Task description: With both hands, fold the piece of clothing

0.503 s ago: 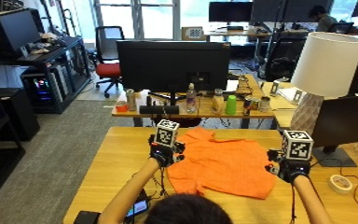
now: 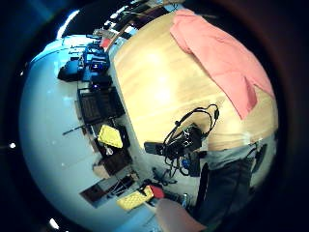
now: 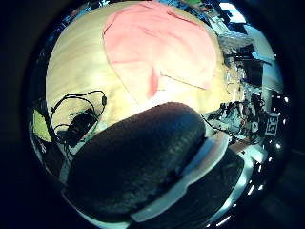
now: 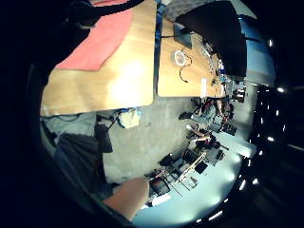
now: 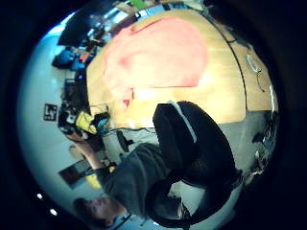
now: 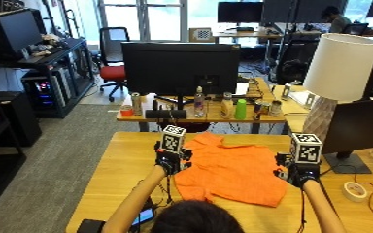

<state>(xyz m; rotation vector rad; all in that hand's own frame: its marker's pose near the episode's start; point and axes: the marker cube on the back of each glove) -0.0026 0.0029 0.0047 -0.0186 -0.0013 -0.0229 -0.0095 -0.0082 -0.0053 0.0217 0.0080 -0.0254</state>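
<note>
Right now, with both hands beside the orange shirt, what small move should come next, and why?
Probably lower both hands to pinch the shirt's side edges. The orange shirt lies spread flat on the wooden table, unfolded; the left hand and right hand sit at its two sides and seem to hold nothing yet.

No legible text, labels, brands or numbers appear in any view; all printed matter is unreadable.

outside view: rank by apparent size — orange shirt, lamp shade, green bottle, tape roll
1. orange shirt
2. lamp shade, though it stands farther back, so true size is unsure
3. green bottle and tape roll: too alike to rank
</note>
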